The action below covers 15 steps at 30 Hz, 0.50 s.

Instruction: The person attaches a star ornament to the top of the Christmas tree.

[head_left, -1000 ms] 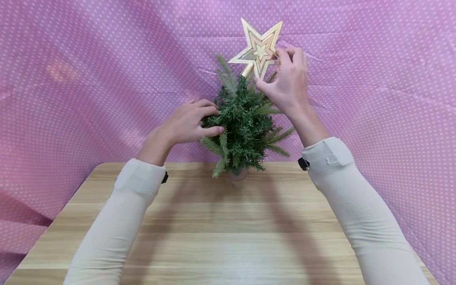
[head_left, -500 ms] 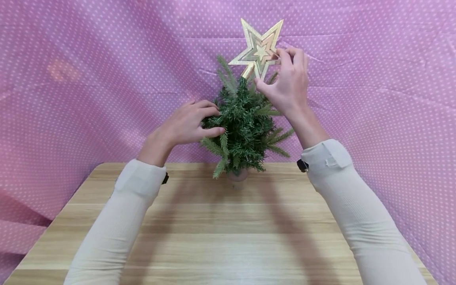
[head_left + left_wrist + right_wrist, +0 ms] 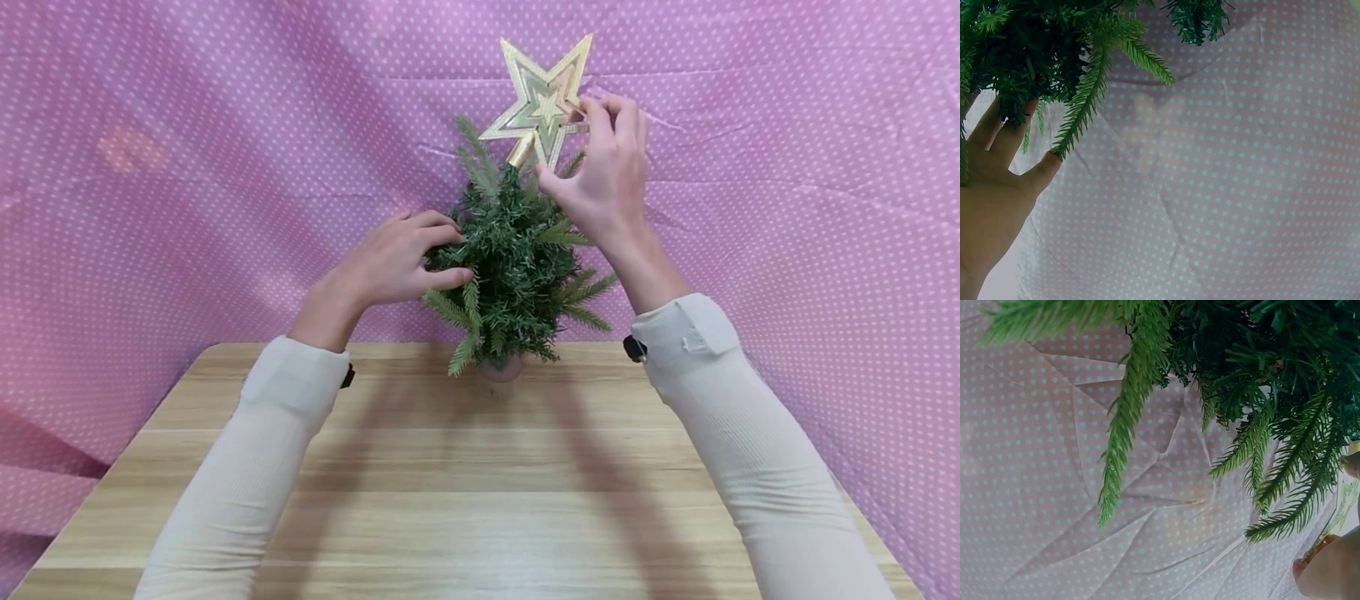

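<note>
A small artificial Christmas tree with dark green foliage and lighter sprigs stands near the table's back edge. My left hand holds its left side, fingers reaching into the foliage and thumb in front. In the left wrist view, the thumb meets the tip of a light sprig; the other fingertips are partly hidden by needles. My right hand pinches a gold star tree topper by its right side. The star leans right, its tubular base at the treetop. Only fingers of that hand appear in the right wrist view.
The tree's round base rests on a light wood-grain table. Pink polka-dotted cloth hangs behind and along both sides. Pale sleeves cover both forearms, with dark devices at the wrists.
The star has tipped slightly to the left, its upper points rising a little, with the right hand shifting marginally along. The left hand and the tree stay where they were.
</note>
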Each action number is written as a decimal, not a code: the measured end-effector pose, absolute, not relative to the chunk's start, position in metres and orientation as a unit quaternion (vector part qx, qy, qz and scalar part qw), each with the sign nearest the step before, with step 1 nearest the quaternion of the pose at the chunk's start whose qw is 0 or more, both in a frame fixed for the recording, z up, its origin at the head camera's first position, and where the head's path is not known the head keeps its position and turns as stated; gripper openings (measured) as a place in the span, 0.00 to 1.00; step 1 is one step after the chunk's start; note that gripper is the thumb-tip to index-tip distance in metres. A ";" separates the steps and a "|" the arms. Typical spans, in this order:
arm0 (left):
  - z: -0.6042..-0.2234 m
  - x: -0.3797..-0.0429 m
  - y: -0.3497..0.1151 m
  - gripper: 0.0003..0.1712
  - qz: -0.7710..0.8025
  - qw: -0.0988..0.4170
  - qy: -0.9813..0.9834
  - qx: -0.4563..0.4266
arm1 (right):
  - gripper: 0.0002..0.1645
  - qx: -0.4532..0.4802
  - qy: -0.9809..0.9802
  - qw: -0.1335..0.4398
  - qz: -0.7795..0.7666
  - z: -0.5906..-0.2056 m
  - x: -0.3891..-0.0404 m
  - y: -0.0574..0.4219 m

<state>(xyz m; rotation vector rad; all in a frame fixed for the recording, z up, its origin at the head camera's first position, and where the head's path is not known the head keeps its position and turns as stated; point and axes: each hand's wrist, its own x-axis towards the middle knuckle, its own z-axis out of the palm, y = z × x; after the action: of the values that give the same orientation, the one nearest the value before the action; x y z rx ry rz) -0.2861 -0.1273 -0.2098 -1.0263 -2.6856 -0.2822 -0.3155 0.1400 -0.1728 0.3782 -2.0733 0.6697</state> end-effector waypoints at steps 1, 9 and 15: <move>-0.210 -0.286 -0.127 0.36 -0.097 0.126 -0.922 -0.353 | 0.41 0.155 -0.838 0.450 0.268 -0.173 -0.315 0.140; -0.210 -0.287 -0.128 0.37 -0.093 0.122 -0.923 -0.354 | 0.41 0.165 -0.837 0.455 0.254 -0.174 -0.315 0.138; -0.212 -0.290 -0.130 0.37 -0.094 0.123 -0.921 -0.357 | 0.40 0.172 -0.836 0.460 0.244 -0.174 -0.315 0.136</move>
<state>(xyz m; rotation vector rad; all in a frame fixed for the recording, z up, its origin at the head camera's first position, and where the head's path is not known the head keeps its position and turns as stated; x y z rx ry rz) -0.2897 -0.1305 -0.2115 -1.0408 -2.6871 -0.2745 -0.3154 0.1358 -0.1736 0.4236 -2.0580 0.6014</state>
